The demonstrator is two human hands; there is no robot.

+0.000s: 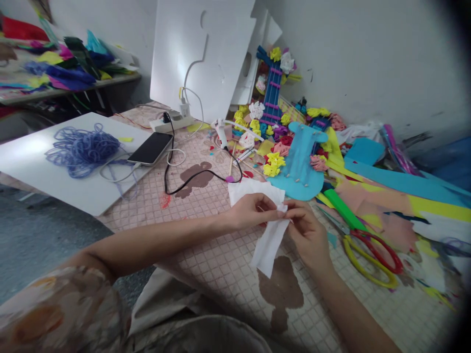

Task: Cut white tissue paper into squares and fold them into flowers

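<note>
Both of my hands pinch a strip of white foam sheet above the tiled floor. My left hand grips its upper edge with closed fingers. My right hand pinches the same edge from the right, and the strip hangs down between them. A larger white piece lies on the floor just behind my left hand.
Red and yellow scissors lie right of my right hand, beside a green strip. A blue foam guitar shape with paper flowers, a glue gun, a phone, a power strip and purple cord on a white board lie beyond.
</note>
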